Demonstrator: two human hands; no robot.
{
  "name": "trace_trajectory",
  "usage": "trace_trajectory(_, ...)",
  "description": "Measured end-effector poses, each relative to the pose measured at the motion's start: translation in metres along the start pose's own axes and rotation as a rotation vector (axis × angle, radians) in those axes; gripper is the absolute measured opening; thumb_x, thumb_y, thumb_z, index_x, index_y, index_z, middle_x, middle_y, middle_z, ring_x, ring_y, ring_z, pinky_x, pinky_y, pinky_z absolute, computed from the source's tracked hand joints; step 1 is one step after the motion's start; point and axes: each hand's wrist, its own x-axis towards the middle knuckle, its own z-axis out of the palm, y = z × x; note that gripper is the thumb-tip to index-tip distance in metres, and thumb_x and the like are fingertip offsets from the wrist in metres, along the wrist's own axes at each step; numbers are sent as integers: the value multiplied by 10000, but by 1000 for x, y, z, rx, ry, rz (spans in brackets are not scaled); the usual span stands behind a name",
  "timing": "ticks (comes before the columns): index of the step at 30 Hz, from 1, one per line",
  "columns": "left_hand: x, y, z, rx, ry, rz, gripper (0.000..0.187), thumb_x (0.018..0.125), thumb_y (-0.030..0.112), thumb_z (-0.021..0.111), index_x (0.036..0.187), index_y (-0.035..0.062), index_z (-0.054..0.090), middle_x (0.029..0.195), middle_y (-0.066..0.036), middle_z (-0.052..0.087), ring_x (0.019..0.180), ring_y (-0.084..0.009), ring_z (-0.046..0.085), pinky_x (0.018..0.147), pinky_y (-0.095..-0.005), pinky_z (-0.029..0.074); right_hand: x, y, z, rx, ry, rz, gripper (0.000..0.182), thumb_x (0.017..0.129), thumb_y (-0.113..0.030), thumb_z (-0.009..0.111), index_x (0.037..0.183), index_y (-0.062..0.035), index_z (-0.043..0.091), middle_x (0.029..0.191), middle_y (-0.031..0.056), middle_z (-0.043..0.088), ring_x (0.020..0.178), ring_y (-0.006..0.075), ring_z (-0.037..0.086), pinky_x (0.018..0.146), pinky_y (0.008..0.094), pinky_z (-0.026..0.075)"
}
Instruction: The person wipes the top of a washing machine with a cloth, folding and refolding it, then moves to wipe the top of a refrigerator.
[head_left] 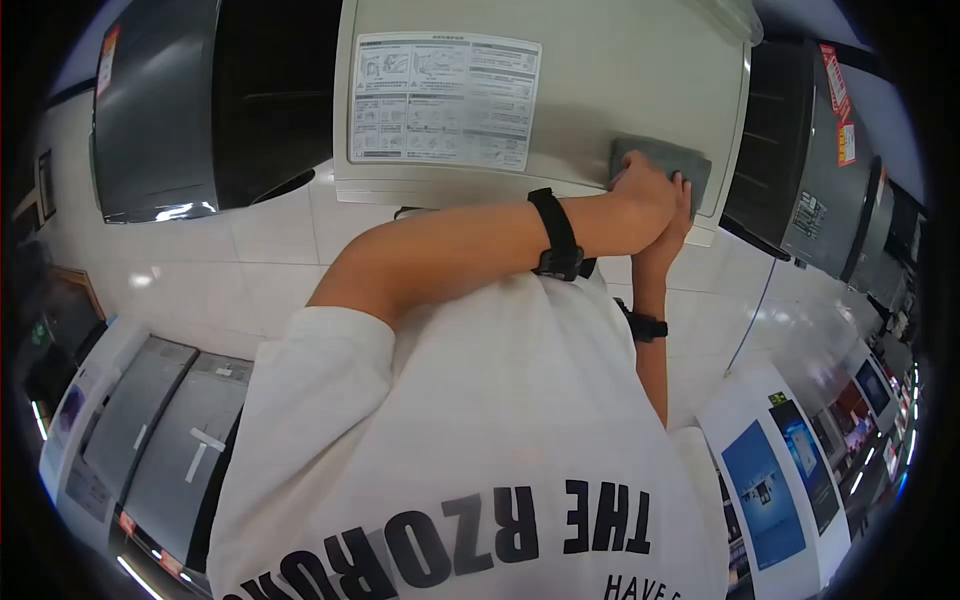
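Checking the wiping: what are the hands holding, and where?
Both hands, left hand and right hand, press a grey cloth flat against the white appliance, covering its lower edge.

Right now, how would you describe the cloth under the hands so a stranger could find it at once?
Start at the big cream-white appliance at top centre, the one bearing a printed instruction sheet. Move right of that sheet toward the appliance's right edge: both hands, the left hand over the right hand, press a grey cloth flat against it. It is the only soft, dark grey patch on that pale surface.
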Motion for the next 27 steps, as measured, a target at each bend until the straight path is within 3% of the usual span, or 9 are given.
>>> trace_trajectory(4,-24,2,11,-15,-55,-36,384,804,286,772,1154,132,741,1130,-113,663,1158,-325,587,851,-530,484,-5,-8,5,10,33,40,481,893,-179,651,1344,-29,579,1509,208,503,1454,408,394,1127,569,292)
trace_trajectory(10,-35,-15,16,-24,136,-173,478,829,310,751,1248,84,707,1362,-189,598,1349,-408,475,891,-585,479,31,-31,11,5,-3,-10,469,883,-160,661,1326,-28,583,1488,192,531,1445,397,414,1125,560,304)
trace_trajectory(12,-26,-15,8,-23,80,-221,494,838,320,738,1253,55,697,1374,-226,592,1348,-436,483,878,-584,479,45,-36,15,31,-23,4,464,884,-175,665,1319,-32,586,1489,174,535,1449,376,417,1123,570,303)
trace_trajectory(17,-12,-9,13,51,219,-288,555,848,338,721,1273,-14,669,1300,-309,617,1266,-474,558,850,-580,485,64,-13,23,-38,-70,-82,428,910,-235,650,1307,-83,604,1494,123,544,1453,319,427,1149,644,198)
trace_trajectory(22,5,4,-5,123,68,-331,557,842,349,735,1281,11,673,1250,-223,672,1186,-390,626,856,-582,485,71,-6,19,-219,-130,-129,391,919,-275,645,1283,-132,621,1476,67,571,1447,263,445,1163,686,87)
trace_trajectory(27,32,3,-1,79,39,-371,552,844,348,736,1280,17,668,1230,-179,686,1173,-349,640,865,-569,491,74,17,20,-102,-108,-241,358,916,-256,652,1256,-147,632,1465,57,582,1451,249,440,1167,680,86)
